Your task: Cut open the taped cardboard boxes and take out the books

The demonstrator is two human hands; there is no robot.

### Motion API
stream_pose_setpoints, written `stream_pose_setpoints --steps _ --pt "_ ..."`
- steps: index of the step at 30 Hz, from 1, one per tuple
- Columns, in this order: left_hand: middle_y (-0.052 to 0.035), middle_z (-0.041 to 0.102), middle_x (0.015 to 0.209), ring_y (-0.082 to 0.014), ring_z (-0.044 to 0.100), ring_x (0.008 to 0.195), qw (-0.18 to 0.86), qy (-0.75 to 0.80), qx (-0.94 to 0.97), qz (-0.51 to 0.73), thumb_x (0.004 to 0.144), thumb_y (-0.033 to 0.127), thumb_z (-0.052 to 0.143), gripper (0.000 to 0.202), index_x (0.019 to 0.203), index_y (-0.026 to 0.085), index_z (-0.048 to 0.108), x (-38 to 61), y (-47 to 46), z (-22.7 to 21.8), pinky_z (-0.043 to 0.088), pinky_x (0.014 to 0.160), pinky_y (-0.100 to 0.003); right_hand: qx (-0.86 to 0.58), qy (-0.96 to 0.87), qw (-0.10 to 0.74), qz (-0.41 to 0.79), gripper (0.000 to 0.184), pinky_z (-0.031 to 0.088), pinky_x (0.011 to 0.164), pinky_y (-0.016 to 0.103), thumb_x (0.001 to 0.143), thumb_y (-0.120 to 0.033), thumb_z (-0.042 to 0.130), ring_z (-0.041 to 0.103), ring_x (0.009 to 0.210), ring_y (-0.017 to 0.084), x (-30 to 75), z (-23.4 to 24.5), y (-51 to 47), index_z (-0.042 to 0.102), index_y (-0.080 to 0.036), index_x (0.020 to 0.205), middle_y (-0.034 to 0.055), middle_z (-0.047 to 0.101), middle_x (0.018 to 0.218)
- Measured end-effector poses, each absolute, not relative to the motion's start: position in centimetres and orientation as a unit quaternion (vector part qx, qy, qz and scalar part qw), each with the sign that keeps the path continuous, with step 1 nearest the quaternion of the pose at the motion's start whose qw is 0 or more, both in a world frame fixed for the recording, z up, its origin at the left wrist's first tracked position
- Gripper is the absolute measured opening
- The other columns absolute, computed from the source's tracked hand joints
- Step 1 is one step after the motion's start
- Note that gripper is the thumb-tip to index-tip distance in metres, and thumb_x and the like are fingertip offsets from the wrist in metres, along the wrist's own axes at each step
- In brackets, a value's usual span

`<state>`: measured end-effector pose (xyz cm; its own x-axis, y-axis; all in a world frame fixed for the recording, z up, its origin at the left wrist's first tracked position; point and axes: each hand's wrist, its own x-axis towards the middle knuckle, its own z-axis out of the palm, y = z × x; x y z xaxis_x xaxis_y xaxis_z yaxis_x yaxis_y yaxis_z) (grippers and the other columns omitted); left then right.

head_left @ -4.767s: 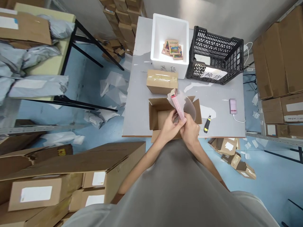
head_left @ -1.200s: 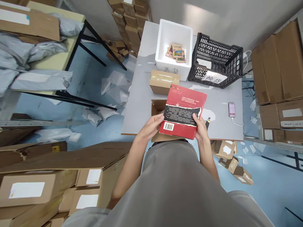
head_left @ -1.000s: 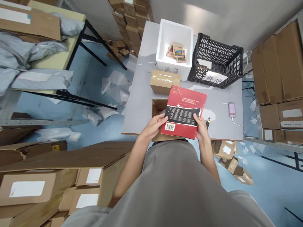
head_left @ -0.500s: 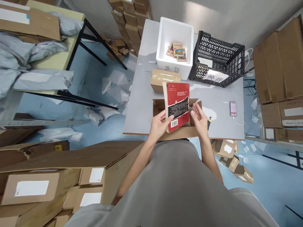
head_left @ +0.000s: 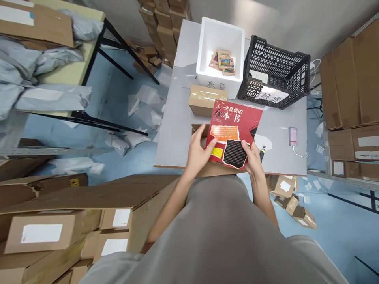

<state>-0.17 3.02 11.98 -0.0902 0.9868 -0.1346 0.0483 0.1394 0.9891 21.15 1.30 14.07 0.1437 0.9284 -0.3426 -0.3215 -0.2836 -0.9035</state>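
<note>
A red paperback book [head_left: 235, 130] is held front cover up, above an open cardboard box [head_left: 197, 132] at the near edge of the grey table [head_left: 174, 130]. My left hand [head_left: 199, 152] grips the book's lower left edge, thumb on the cover. On the lower right corner my right hand [head_left: 251, 157] is closed, thumb on top. The book hides most of the box.
A taped cardboard box [head_left: 207, 100], a white foam box [head_left: 220, 55] with small booklets and a black plastic crate [head_left: 275, 73] stand farther back. A phone on a cable [head_left: 293, 136] and a utility knife [head_left: 262, 152] lie right. Cartons and grey mailer bags crowd both sides.
The book has been turned over: its back cover with the barcode faced up a second ago, now the front cover does. My right hand let go mid-turn and grips it again.
</note>
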Motion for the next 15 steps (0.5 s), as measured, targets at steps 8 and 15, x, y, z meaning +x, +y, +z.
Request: stream_pose_setpoints --steps 8,15 --pt "-0.0162 0.088 0.121 -0.0351 0.087 0.106 0.697 0.499 0.284 0.430 0.078 0.070 0.099 0.073 0.125 0.017 0.083 -2.2 3.1 11.1 0.073 0.094 -0.047 -0.517 -0.242 0.490 0.659 0.055 0.071 0.103 0.046 0.075 -0.068 0.098 0.082 0.122 0.033 21.2 13.4 0.8 0.078 -0.027 0.108 0.0062 0.088 0.108" --pt "-0.0125 0.088 0.117 -0.0329 0.083 0.107 0.604 0.542 0.346 0.471 0.082 0.071 0.095 0.060 0.109 0.018 0.083 -1.1 2.6 13.8 0.069 0.095 -0.044 -0.526 -0.246 0.496 0.645 0.055 0.069 0.106 0.042 0.073 -0.065 0.099 0.081 0.125 0.029 21.8 11.7 2.6 0.077 -0.028 0.106 0.0036 0.088 0.109"
